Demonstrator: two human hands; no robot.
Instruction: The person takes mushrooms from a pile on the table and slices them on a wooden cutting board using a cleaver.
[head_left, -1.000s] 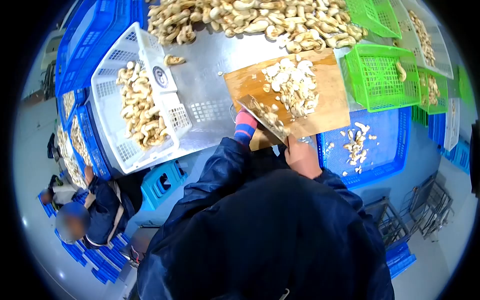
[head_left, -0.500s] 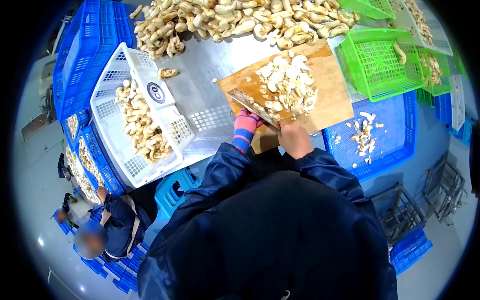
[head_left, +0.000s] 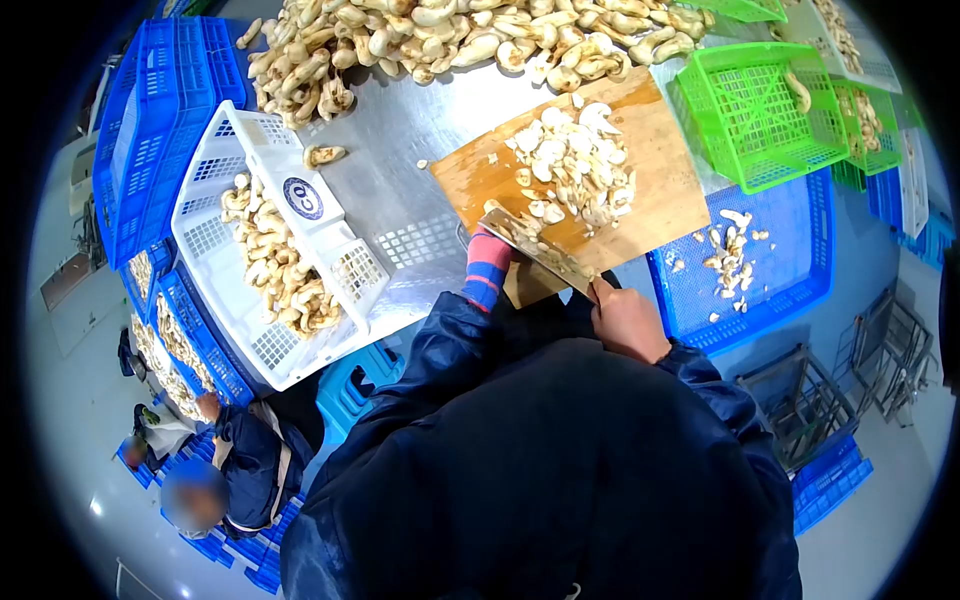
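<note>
My right hand (head_left: pixel 628 318) is closed on the handle of a broad-bladed knife (head_left: pixel 545 255). The blade slants up and left over the near edge of a wooden cutting board (head_left: pixel 660 180), with pale slices along it. My left hand (head_left: pixel 489 252), in a pink and blue striped glove, is bunched up against the blade's far end. The blade hides its fingertips and whatever they hold. Beyond the knife, a heap of sliced mushrooms (head_left: pixel 575 165) lies on the board.
Whole mushrooms (head_left: pixel 450 35) are piled at the back of the metal table (head_left: pixel 400 130). Left stands a white crate (head_left: pixel 215 290) of mushrooms, beside stacked blue crates (head_left: pixel 165 130). Right are a green basket (head_left: pixel 740 130) and a blue tray (head_left: pixel 690 290) with pieces. Another person (head_left: pixel 265 460) works at lower left.
My right hand has moved right and down with the knife, and more of the handle shows. My left glove now shows fewer fingers above the blade. The view has shifted slightly.
</note>
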